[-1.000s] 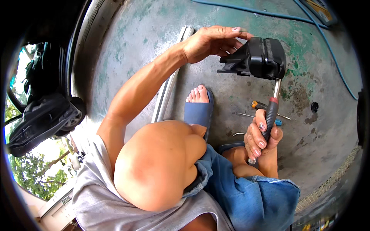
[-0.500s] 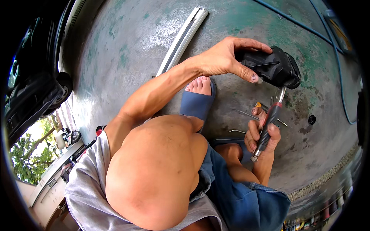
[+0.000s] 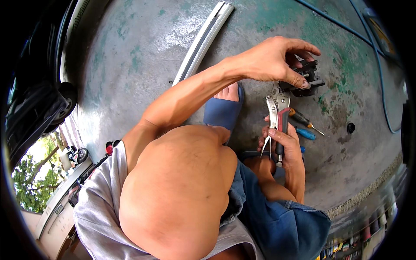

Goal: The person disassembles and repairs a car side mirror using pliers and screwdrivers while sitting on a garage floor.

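Observation:
My left hand [image 3: 274, 60] is closed round a black, blocky plastic part [image 3: 315, 82], with the thumb on its near side and the fingers over the top. Slots and ribs show on the face turned up. Below it, my right hand [image 3: 289, 145] grips silver locking pliers [image 3: 282, 113] with red and black on one handle. The pliers point away from me, and their jaws meet the near left side of the part. My left thumb and the part hide the jaw tips, so how they bite cannot be made out.
On the floor right of the pliers lie a screwdriver with an orange and black handle [image 3: 300, 116] and a blue-handled tool [image 3: 306, 133]. A long pale strip [image 3: 207, 39] lies ahead; a blue hose [image 3: 384, 97] curves at right. A small black round piece [image 3: 350, 128] sits nearby.
The black part has been turned over, so its slotted side now shows. The pliers have swung left and rolled, showing both handles. My left hand has shifted slightly right.

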The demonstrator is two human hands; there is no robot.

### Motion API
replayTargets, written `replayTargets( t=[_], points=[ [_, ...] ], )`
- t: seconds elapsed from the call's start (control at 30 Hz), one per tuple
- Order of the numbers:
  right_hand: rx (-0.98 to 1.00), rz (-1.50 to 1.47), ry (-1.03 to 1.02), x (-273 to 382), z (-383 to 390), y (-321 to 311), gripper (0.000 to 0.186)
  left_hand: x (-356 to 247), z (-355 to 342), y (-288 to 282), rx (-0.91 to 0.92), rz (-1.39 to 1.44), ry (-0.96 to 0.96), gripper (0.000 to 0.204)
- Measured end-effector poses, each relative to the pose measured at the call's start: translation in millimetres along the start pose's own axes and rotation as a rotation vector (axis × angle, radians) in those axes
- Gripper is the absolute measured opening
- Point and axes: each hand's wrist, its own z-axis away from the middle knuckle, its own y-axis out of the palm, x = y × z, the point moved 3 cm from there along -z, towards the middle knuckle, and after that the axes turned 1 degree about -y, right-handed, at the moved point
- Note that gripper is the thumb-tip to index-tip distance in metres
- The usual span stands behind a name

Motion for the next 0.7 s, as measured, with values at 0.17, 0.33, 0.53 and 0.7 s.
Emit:
replayTargets(
  t=[0.17, 0.33, 0.53, 0.7],
  points=[
    [0.129, -0.067, -0.018, 6, 0, 1, 0.046, 9, -8, 6, -0.025, -0.208, 0.229, 0.083],
    [0.163, -0.066, -0.018, 5, 5, 1, 0.048, 17, -11, 15, 0.036, -0.268, 0.21, 0.089],
    [0.1, -0.018, -0.012, 7, 9, 4, 0.045, 25, -15, 20, 0.031, -0.349, 0.371, 0.092],
    [0.113, 0.053, -0.031, 6, 13, -2, 0.043, 22, -19, 27, 0.074, -0.333, 0.374, 0.098]
  ],
)
